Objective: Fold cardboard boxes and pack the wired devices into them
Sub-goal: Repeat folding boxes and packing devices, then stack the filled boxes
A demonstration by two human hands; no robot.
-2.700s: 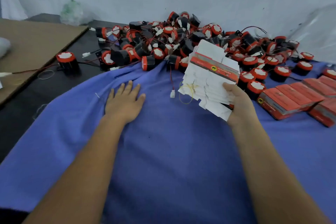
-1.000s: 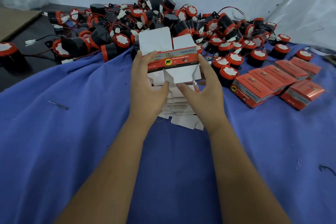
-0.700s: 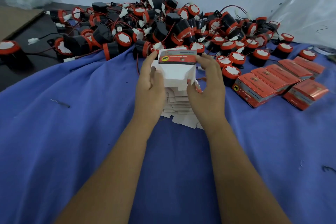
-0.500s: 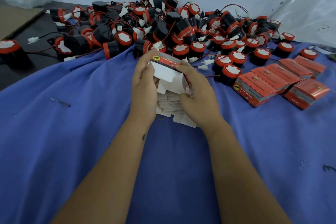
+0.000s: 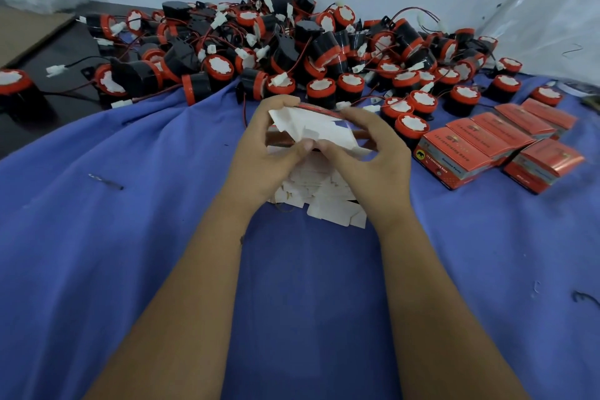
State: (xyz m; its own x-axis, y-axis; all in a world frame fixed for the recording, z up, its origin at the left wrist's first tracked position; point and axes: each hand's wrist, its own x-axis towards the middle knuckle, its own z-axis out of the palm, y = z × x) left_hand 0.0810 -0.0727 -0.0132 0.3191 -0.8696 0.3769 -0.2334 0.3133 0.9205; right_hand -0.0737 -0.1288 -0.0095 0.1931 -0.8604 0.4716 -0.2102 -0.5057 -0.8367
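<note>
Your left hand (image 5: 259,156) and right hand (image 5: 373,166) both pinch the half-folded box (image 5: 311,130), held just above the stack of flats (image 5: 321,198); keep your thumbs on the white flaps, crease each squarely, tuck the bottom shut before reaching beyond the stack for a device (image 5: 319,91); finished boxes (image 5: 480,146) lie right of it.

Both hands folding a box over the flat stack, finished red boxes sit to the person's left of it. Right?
Not quite. In the head view the finished red boxes lie to the right of the flat stack. Left hand and right hand do hold the box.
</note>
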